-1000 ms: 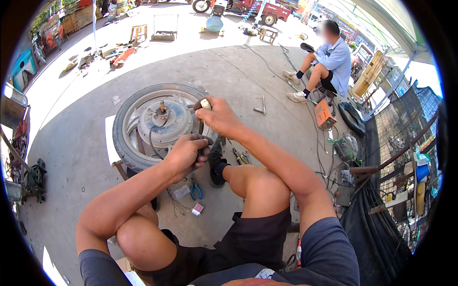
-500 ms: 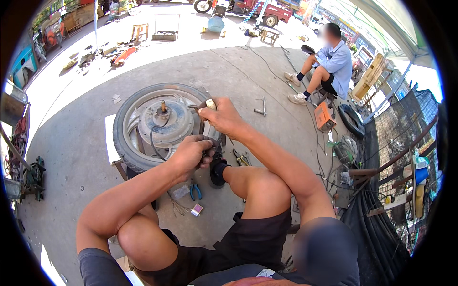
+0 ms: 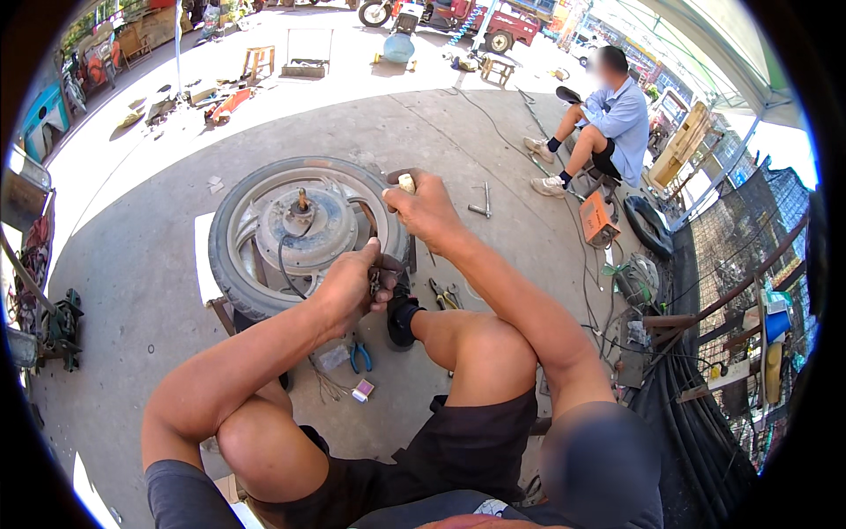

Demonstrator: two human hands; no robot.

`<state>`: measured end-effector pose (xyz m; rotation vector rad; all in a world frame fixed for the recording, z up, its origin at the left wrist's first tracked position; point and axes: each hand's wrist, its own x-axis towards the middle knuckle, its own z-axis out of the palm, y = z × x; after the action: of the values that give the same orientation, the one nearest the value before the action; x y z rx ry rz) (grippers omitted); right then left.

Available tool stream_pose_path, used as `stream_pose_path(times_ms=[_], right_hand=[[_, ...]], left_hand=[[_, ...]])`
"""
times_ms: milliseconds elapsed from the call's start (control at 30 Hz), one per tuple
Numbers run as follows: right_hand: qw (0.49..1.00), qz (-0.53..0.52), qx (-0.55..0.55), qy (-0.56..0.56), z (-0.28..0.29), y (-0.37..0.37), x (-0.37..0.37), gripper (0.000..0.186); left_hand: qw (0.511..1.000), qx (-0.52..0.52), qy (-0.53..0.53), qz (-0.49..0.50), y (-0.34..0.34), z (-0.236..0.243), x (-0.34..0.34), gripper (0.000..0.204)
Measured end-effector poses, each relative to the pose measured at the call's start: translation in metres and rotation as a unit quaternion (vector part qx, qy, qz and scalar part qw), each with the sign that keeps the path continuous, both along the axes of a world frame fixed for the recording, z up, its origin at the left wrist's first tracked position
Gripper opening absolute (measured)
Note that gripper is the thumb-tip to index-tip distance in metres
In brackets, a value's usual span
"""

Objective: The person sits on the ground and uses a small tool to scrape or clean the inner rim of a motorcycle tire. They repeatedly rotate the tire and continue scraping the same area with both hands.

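Note:
My right hand (image 3: 426, 210) is closed around the pale handle (image 3: 406, 183) of a tool, and a thin shaft shows beneath the fist. Its tip's kind is unclear. Lower and to the left, my left hand (image 3: 359, 286) has curled fingers with a small dark object in them, too small to name. The hands are apart. Just beyond them lies a spoked hub-motor wheel (image 3: 308, 231) with a grey tyre, flat on a low support. A dark cable (image 3: 284, 264) runs from its axle (image 3: 302, 201) across the hub.
Pliers with yellow-black handles (image 3: 441, 293) lie by my shoe; blue-handled pliers (image 3: 360, 354) and a small box (image 3: 363, 390) lie nearer. A T-shaped metal tool (image 3: 483, 204) rests beyond. At the right sit a person (image 3: 621, 119) and an orange machine (image 3: 599, 220) among cables.
My right hand has moved slightly right and up, away from my left hand, with the pale-handled tool. My left thumb has lifted while the fingers stay curled. The wheel stays put.

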<state>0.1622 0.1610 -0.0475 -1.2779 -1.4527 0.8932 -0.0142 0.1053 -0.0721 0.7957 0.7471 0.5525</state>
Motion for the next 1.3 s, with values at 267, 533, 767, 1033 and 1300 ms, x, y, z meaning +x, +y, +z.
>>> stream_pose_path(times_ms=[267, 533, 767, 1033, 1300], right_hand=[[0.975, 0.172, -0.022, -0.136, 0.015, -0.017, -0.009, 0.019], [0.932, 0.284, -0.043, -0.221, 0.02, -0.026, -0.017, 0.021], [0.955, 0.182, 0.004, -0.236, 0.017, -0.02, -0.009, 0.028], [0.911, -0.035, 0.163, -0.376, 0.031, -0.006, 0.025, 0.038], [0.878, -0.2, 0.189, -0.391, 0.037, 0.007, 0.057, 0.042]], left_hand=[[0.995, -0.045, -0.06, 0.072, 0.003, 0.004, -0.003, 0.06], [0.991, -0.041, -0.093, 0.084, 0.004, 0.001, -0.003, 0.057], [0.992, -0.056, -0.073, 0.081, 0.006, -0.002, -0.005, 0.059], [0.996, -0.037, -0.038, 0.068, 0.006, -0.005, -0.005, 0.059], [0.998, -0.036, -0.028, 0.051, 0.003, -0.003, -0.003, 0.058]])
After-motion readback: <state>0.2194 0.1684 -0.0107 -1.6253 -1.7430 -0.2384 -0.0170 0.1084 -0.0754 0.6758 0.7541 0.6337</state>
